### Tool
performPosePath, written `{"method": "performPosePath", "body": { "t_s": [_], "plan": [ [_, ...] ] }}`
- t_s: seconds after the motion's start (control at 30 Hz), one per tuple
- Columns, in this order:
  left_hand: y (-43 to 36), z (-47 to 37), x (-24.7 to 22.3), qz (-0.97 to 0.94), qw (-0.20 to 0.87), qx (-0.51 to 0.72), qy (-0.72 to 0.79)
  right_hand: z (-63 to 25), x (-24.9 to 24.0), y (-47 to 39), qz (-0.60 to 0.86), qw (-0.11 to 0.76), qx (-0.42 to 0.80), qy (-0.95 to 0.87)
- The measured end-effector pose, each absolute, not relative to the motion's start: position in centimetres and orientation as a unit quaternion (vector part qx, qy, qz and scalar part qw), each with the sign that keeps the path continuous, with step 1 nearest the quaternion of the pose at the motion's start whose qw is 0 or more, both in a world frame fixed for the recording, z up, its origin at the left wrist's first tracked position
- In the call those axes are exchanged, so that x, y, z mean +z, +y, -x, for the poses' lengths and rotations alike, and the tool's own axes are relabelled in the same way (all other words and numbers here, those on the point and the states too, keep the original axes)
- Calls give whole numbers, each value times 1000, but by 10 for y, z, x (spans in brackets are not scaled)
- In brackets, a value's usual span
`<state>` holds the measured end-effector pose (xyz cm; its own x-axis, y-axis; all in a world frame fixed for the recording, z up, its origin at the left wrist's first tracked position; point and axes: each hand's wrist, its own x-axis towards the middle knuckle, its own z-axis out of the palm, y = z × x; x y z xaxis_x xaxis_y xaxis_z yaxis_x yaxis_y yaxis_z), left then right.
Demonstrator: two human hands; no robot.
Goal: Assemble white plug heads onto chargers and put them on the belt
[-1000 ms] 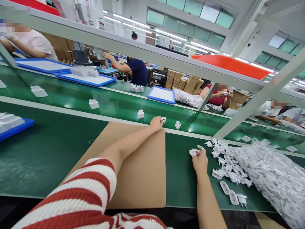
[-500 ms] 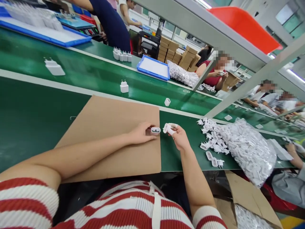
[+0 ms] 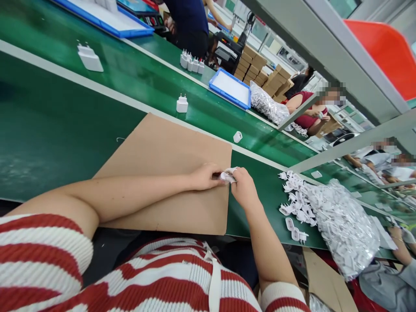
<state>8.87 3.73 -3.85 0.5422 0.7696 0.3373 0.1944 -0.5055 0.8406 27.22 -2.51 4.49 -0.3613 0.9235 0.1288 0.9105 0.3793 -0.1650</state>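
Over the right part of a brown cardboard sheet [image 3: 169, 151], my left hand [image 3: 206, 176] is closed on a white charger housing, now mostly hidden by the fingers. My right hand [image 3: 242, 184] is closed on a small white plug part [image 3: 228, 174] and presses against the housing's open end; the two pieces touch. White covers sit on some right fingertips. To the right, loose white plug parts [image 3: 297, 197] lie on the green table, beside a clear bag [image 3: 344, 225] full of white parts.
Beyond the cardboard runs a green belt [image 3: 130, 86] with spaced white chargers [image 3: 182, 104]. A blue-rimmed tray [image 3: 230, 88] and grouped chargers [image 3: 191, 63] stand on the far side. A slanted metal post [image 3: 351, 141] rises at right. Other people sit or stand around.
My right hand has moved left and brought its plug part against the housing in my left hand; before, they were apart. The camera view has tilted.
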Motion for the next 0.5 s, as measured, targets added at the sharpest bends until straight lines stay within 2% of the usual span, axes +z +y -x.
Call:
{"method": "performPosePath", "body": {
  "t_s": [0.27,0.5],
  "plan": [
    [36,-87,-43,-809,363,354,296,-257,45,-23,585,33,-24,-810],
    [30,-88,-43,-819,336,343,313,-258,36,-28,645,109,0,-756]
  ]
}}
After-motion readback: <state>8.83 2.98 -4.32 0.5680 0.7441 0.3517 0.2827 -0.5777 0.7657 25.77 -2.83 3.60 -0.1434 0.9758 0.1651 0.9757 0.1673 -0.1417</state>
